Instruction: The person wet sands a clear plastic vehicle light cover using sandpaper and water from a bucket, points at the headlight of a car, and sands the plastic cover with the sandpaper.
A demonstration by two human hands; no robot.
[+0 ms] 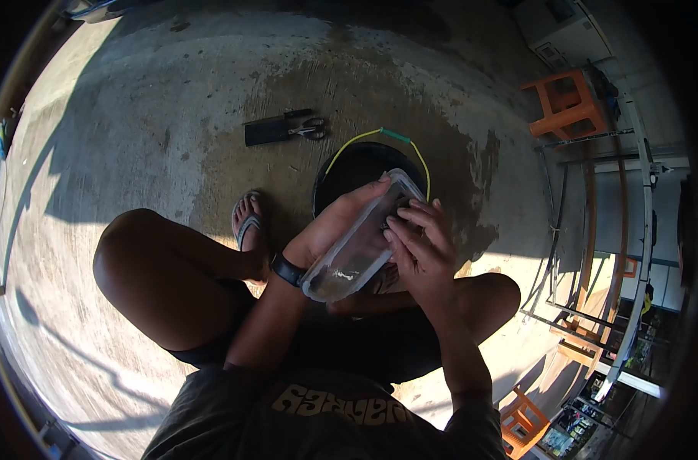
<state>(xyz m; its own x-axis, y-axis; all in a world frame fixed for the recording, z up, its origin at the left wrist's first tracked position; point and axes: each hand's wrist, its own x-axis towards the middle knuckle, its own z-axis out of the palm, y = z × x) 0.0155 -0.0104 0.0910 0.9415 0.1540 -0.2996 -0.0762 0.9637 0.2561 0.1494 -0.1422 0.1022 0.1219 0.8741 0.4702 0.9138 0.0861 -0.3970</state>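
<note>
My left hand (330,230) grips a clear plastic container (349,264) along its left side, tilted over my lap. A little clear liquid or a wet glint shows at its lower end. My right hand (423,249) reaches over the container's upper right side, fingers bent inward against it. Small dark bits show by those fingertips, too small to name. Just beyond the container stands a black bucket (353,169) with a yellow handle (357,141), partly hidden by the container and my left hand.
Scissors (311,129) and a flat black case-like object (267,131) lie on the wet-patched concrete floor (157,115). An orange stool (567,105) stands at the upper right, another orange stool (524,422) at the lower right. Metal frames line the right side.
</note>
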